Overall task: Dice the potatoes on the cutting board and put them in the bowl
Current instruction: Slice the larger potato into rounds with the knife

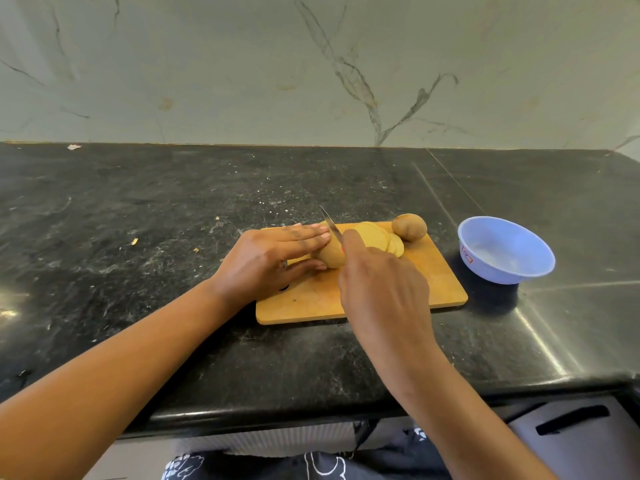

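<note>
Your left hand (273, 261) holds the brown half-sliced potato (332, 256) between fingers and thumb on the wooden cutting board (433, 275), long axis running left to right; your right hand (381, 289) grips the steel knife (330, 224) crosswise at its cut end, just beside your fingertips (322, 236)

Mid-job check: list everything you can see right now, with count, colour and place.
Board: one, tan wood, on the counter.
Cut potato: one, brown, on the board's left part, under the knife.
Slices: several, number unclear, pale yellow, fanned on the board right of the knife.
Whole potato: one, brown, at the board's far right corner.
Knife: one, steel blade, on the cut potato.
Bowl: one, light blue, right of the board, no potato inside.
Counter: one, black.
Wall: one, pale marble, behind the counter.
Scraps: few, pale, left of the board.
Left hand: holds the cut potato.
Right hand: grips the knife.
</note>
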Demonstrator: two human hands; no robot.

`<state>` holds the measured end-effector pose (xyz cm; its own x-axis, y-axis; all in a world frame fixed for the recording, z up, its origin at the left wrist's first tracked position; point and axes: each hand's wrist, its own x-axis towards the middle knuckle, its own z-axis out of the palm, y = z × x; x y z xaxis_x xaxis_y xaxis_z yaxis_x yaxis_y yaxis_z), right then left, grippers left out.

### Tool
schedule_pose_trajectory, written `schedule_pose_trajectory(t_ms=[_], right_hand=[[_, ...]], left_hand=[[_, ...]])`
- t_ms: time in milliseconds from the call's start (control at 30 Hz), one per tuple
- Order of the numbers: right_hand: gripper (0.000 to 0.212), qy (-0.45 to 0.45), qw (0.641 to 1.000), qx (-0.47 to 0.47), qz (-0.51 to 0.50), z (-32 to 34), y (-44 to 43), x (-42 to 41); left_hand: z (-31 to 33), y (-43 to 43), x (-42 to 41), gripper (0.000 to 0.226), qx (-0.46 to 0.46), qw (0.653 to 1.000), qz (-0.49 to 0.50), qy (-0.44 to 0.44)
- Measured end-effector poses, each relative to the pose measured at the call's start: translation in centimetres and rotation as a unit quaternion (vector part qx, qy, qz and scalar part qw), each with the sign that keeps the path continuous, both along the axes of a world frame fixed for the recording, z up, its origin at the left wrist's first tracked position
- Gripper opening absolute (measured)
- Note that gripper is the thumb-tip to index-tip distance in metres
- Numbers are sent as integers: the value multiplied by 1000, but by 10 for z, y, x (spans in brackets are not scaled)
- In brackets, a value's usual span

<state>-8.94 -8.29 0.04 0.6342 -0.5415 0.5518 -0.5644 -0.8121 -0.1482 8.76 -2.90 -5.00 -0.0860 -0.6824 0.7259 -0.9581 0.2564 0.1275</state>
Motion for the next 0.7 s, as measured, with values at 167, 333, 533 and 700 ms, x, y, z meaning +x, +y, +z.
schedule_pose_trajectory(t_ms=[167,333,533,700], right_hand=[[28,20,1000,5,4,-6,3,-12],[22,50,999,10,-16,-5,2,-1],[31,35,999,7,-4,-10,1,-9],[29,45,999,6,-3,-11,2,-3]], left_hand=[[0,-1,-2,35,0,1000,9,-18],[2,-1,-2,35,-3,1000,9,-12],[1,-1,-3,35,-2,1000,5,-7],[1,0,-1,37,6,1000,13,-1]])
